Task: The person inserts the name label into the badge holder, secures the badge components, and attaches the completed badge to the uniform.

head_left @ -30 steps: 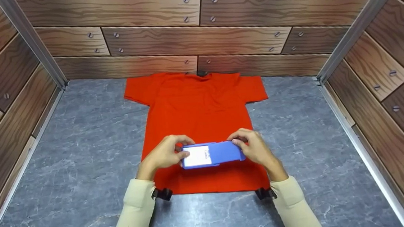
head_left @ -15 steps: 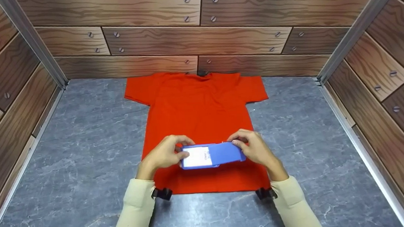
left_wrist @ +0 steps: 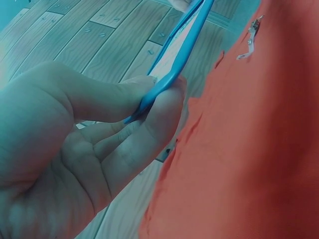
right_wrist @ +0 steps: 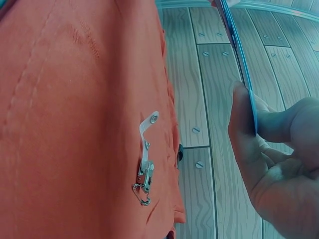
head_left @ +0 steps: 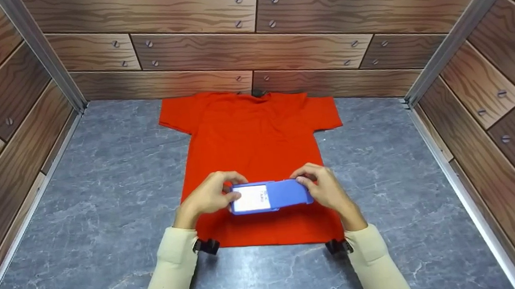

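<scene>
Both hands hold a blue card holder (head_left: pixel 273 209) level above the red T-shirt (head_left: pixel 258 149). A white card (head_left: pixel 253 199) with small print shows in its left half; a plain blue cover (head_left: pixel 286 193) extends to the right. My left hand (head_left: pixel 210 194) pinches the left end, thumb over the card and fingers behind, as the left wrist view shows. My right hand (head_left: pixel 323 185) pinches the cover's right end between thumb and fingers. A metal badge clip (right_wrist: pixel 145 174) with a short pale strap appears against the shirt in both wrist views. From the head view it is hidden.
The T-shirt lies flat on a grey marbled surface (head_left: pixel 118 183), its collar toward the back wall (head_left: pixel 213 49). Wood-patterned panels rise on three sides, with metal corner posts (head_left: pixel 43 55). A small black object (head_left: pixel 259 93) sits at the collar.
Half a second ago the blue cover slanted against the holder's body; now it lies nearly in line with it again. Both hands keep their grip and have barely moved.
</scene>
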Action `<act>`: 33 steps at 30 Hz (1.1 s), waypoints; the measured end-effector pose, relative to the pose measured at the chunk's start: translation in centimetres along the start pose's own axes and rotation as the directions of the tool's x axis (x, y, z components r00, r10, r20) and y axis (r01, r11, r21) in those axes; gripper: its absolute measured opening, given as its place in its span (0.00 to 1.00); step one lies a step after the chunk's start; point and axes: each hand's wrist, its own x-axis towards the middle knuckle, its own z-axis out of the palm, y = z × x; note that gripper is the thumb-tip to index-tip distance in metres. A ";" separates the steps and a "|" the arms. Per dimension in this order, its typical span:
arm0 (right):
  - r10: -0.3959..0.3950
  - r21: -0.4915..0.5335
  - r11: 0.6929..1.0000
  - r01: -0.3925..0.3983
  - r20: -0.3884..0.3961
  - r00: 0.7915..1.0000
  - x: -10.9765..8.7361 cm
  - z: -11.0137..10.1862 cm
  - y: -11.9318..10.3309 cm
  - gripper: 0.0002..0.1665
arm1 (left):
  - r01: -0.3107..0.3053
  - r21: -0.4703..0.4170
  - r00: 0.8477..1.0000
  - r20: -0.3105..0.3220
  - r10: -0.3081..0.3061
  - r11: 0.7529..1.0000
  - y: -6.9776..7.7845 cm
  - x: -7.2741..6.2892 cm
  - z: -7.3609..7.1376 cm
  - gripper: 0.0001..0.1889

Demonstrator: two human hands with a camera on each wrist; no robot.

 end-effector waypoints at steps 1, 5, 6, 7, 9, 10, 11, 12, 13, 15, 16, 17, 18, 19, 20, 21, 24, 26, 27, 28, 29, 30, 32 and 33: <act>0.000 0.005 1.000 0.000 0.000 1.000 0.0 0.0 0.1 0.10 | -0.003 -0.002 1.000 0.000 0.003 1.000 0.0 0.0 0.0 0.16; -0.006 0.016 1.000 0.006 0.005 1.000 -0.1 -0.1 0.2 0.11 | -0.018 -0.011 1.000 0.004 0.018 1.000 0.1 -0.1 0.0 0.16; -0.007 0.019 1.000 0.007 0.006 1.000 -0.1 -0.1 0.2 0.11 | -0.021 -0.013 1.000 0.005 0.021 1.000 0.1 -0.1 0.0 0.16; -0.007 0.021 1.000 0.007 0.006 1.000 -0.1 -0.1 0.2 0.11 | -0.021 -0.012 1.000 0.006 0.021 1.000 0.1 -0.1 0.0 0.16; -0.005 0.022 1.000 0.005 0.004 1.000 -0.1 -0.2 0.2 0.11 | -0.019 -0.006 1.000 0.007 0.019 1.000 0.1 0.0 0.0 0.16; -0.005 0.023 1.000 0.005 0.002 1.000 -0.1 -0.2 0.2 0.11 | -0.022 -0.001 1.000 0.006 0.022 1.000 0.1 -0.1 0.0 0.15; -0.005 0.022 1.000 0.005 -0.001 1.000 -0.1 -0.2 0.2 0.11 | -0.021 0.003 1.000 0.006 0.021 1.000 0.1 0.0 0.0 0.16; -0.005 0.021 1.000 0.005 -0.003 1.000 -0.1 -0.2 0.2 0.11 | -0.020 0.006 1.000 0.006 0.020 1.000 0.1 0.0 0.0 0.16; -0.005 0.021 1.000 0.005 -0.005 1.000 -0.1 -0.1 0.2 0.11 | -0.018 0.009 1.000 0.006 0.018 1.000 0.1 0.0 0.0 0.16; -0.006 0.019 1.000 0.006 -0.008 1.000 -0.1 -0.1 0.1 0.11 | -0.017 0.005 1.000 0.006 0.016 1.000 0.1 0.0 0.0 0.16; -0.008 0.017 1.000 0.008 -0.009 1.000 -0.1 -0.1 0.1 0.11 | -0.016 0.001 1.000 0.006 0.016 1.000 0.1 0.0 0.0 0.16; -0.010 0.014 1.000 0.010 -0.011 1.000 -0.1 -0.1 0.2 0.10 | -0.012 -0.004 1.000 0.008 0.012 1.000 0.0 0.0 0.0 0.16; -0.012 0.013 1.000 0.012 -0.013 1.000 -0.1 0.0 0.2 0.10 | -0.012 -0.007 1.000 0.008 0.012 1.000 0.0 0.0 0.0 0.16; -0.015 0.012 1.000 0.015 -0.016 1.000 0.0 0.0 0.2 0.10 | -0.012 -0.011 1.000 0.009 0.012 1.000 0.0 0.0 0.0 0.16; -0.018 0.010 1.000 0.018 -0.018 1.000 0.0 0.0 0.2 0.10 | -0.016 -0.018 1.000 0.009 0.016 1.000 0.0 0.0 0.1 0.16; -0.019 0.008 1.000 0.020 -0.018 1.000 0.0 0.0 0.2 0.10 | -0.021 -0.022 1.000 0.009 0.021 1.000 0.0 0.0 0.1 0.16; -0.028 0.009 1.000 0.028 -0.019 0.999 0.0 0.1 0.1 0.09 | -0.025 -0.037 1.000 0.014 0.026 0.999 0.1 0.1 0.1 0.16; -0.030 0.009 1.000 0.030 -0.009 1.000 0.0 0.2 0.0 0.09 | -0.026 -0.046 0.999 0.018 0.027 0.999 0.1 0.1 0.1 0.16; -0.032 0.009 0.999 0.032 -0.003 0.999 -0.1 0.2 0.0 0.09 | -0.022 -0.049 1.000 0.020 0.023 0.999 0.1 0.1 0.2 0.16; -0.034 0.011 0.999 0.034 0.007 0.999 -0.1 0.2 -0.1 0.08 | -0.017 -0.052 1.000 0.022 0.018 0.998 0.1 0.1 0.2 0.16; -0.034 0.014 0.999 0.034 0.020 0.999 -0.1 0.2 -0.1 0.08 | -0.015 -0.052 1.000 0.024 0.017 0.999 0.1 0.1 0.2 0.16; -0.035 0.014 0.999 0.035 0.034 0.999 -0.1 0.2 -0.2 0.08 | -0.012 -0.060 1.000 0.028 0.014 0.998 0.1 0.1 0.3 0.17; -0.041 0.014 0.999 0.040 0.059 0.997 -0.2 0.2 -0.3 0.08 | -0.007 -0.071 0.999 0.033 0.010 0.997 0.2 0.1 0.4 0.17; -0.044 0.017 0.999 0.043 0.070 0.997 -0.2 0.2 -0.4 0.08 | -0.004 -0.079 0.999 0.034 0.007 0.997 0.2 0.1 0.4 0.17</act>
